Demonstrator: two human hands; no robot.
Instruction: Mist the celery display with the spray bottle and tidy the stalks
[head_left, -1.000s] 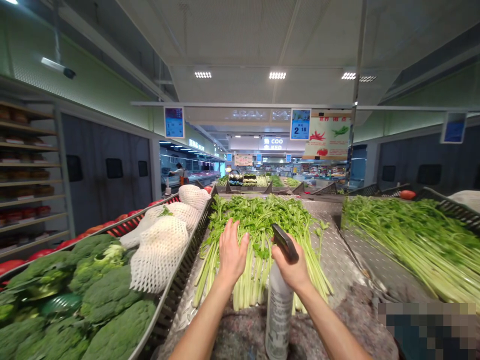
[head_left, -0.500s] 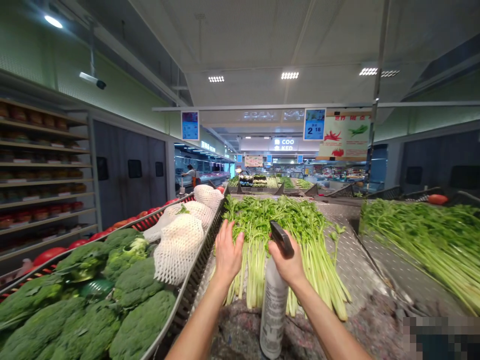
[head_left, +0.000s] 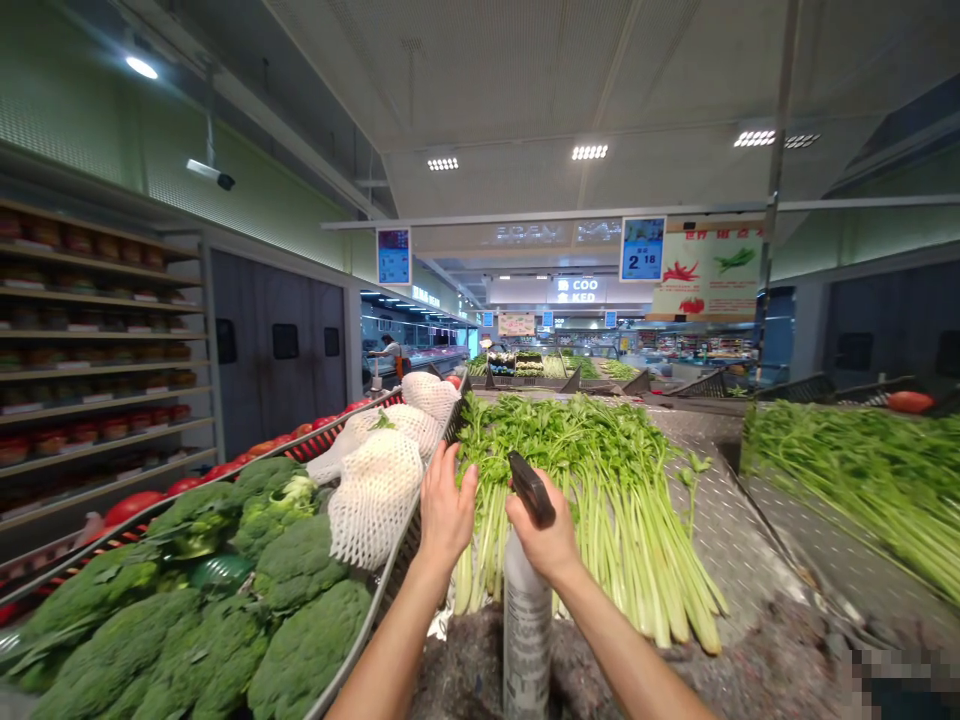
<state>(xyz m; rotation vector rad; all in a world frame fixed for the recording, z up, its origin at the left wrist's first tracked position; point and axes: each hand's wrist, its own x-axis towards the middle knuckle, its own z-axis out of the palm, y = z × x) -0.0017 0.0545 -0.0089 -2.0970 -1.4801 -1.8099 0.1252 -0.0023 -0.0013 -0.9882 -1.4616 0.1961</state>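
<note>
My right hand (head_left: 551,540) grips a white spray bottle (head_left: 525,630) by its neck, the black trigger head (head_left: 531,487) sticking up above my fingers. My left hand (head_left: 445,510) has its fingers stretched out and rests on the left side of a pile of leafy green celery (head_left: 600,480), which lies on a metal tread-plate display (head_left: 720,540). The bottle hangs over the stalk ends at the near edge of the pile.
Broccoli (head_left: 247,590) fills a black crate at the left, with net-wrapped white vegetables (head_left: 375,480) behind it and red tomatoes (head_left: 187,485) further left. More greens (head_left: 862,480) lie at the right. Shelves (head_left: 90,350) line the left wall. A person (head_left: 391,352) stands far back.
Both hands and the bottle have shifted left along the celery pile toward the crate edge. The view has turned a little to the right.
</note>
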